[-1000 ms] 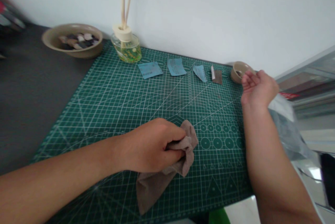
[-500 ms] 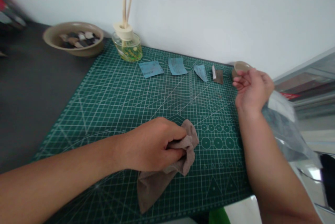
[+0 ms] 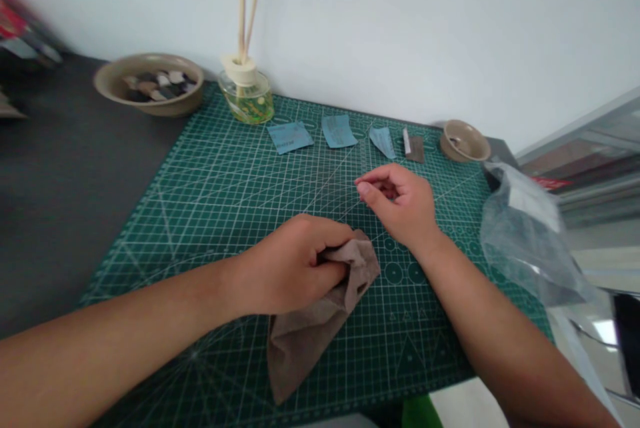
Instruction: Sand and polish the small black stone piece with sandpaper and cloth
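Cloth of taupe towelling lay bunched near the middle of the green cutting mat, its loose corner trailing toward the mat's near edge. The left grip was clenched on its gathered fold, while the right grip was released, curled loosely above the mat just beside the cloth and holding nothing. Along the mat's far edge lay three loose blue sandpaper scraps and a brown strip, with nothing weighting them, so a careless sweep of the cloth could have scattered them. A glass reed diffuser stood at that edge, its tall reeds top-heavy enough that a knock could have tipped it and spilled its liquid. A small tan bowl sat near the far right corner, and a clear plastic bag lay at the right edge, where a snagging arm could have pulled it down. A wider bowl of dark and pale pieces rested on the dark desk beyond the far left corner.
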`<state>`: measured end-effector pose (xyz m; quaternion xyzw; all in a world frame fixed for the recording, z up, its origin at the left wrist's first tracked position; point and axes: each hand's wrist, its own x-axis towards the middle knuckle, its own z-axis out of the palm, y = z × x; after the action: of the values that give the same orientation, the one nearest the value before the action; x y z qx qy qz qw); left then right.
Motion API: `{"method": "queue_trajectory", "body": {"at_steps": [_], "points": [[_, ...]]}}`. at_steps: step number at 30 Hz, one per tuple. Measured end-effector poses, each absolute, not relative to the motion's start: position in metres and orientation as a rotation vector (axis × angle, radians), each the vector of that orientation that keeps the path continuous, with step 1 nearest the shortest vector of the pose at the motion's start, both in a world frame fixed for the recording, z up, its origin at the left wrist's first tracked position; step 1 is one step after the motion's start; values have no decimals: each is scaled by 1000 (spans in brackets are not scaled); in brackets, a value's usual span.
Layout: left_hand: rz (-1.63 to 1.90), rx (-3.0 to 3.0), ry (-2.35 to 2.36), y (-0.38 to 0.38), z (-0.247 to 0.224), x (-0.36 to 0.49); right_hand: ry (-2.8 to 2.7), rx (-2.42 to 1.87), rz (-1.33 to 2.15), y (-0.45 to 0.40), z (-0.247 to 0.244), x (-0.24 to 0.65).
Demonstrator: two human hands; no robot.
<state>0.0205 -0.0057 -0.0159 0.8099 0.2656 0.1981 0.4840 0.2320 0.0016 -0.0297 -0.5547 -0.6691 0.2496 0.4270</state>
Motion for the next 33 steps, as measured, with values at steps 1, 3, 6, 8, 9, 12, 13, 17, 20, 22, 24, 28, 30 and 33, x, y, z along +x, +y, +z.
{"method": "queue_trajectory", "body": {"at_steps": [1,3,6,8,9,12,13,17,20,22,24,28,30,33], "points": [[504,1904,647,-4,-15,20,-1616,-1388,665,3,-26,227],[561,1738,628,-2,-12,19,-1496,-1363,758,7,-15,216],[649,1476,582,-1,-8,18,-1353,-1282,889,7,6,195],[725,1312,554,-2,-6,19,-1292,-1197,966,3,16,184],[769,1236,541,-2,-5,19,-1281,-1157,994,0,18,181],[866,1018,539,-2,-4,18,-1345,-1071,1003,-12,11,182],[875,952,549,-2,-4,18,-1399,-1059,982,-15,6,185],[891,806,578,0,-5,14,-1643,-984,906,-21,-12,194],[908,796,609,0,-5,13,-1734,-979,788,-25,-13,192],[923,782,643,0,-4,14,-1736,-1018,683,-28,-11,188],[963,730,682,2,-2,16,-1658,-1058,573,-29,-12,185],[981,574,648,9,0,19,-1308,-1126,533,-22,-15,185],[970,589,601,13,-1,20,-1173,-1138,578,-16,-14,187],[1003,673,628,14,-4,19,-1081,-1141,661,-10,-12,190]]}}
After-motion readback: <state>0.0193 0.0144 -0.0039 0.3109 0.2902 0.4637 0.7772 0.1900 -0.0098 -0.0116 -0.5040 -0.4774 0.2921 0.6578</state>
